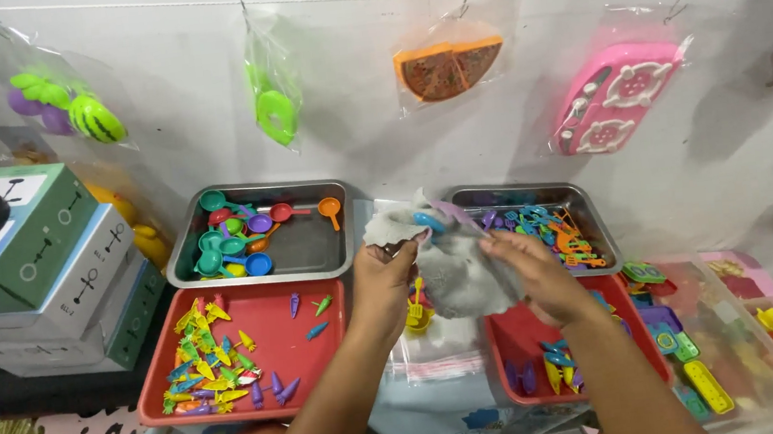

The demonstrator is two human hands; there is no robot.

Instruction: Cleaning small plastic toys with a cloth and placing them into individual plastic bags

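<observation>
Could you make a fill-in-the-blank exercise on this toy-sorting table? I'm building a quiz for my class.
1. Both hands, the left hand and the right hand, hold a clear plastic ____ with small toys inside.
2. The tray with the toy carrots is coloured ____.
3. The toy pans and ladles lie in a ____ tray.
4. The toy pizza hangs on the ____.

Missing words: bag; red; metal; wall

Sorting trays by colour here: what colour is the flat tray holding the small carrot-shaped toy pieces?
Red, seen best in the head view: the flat plastic tray at left.
</observation>
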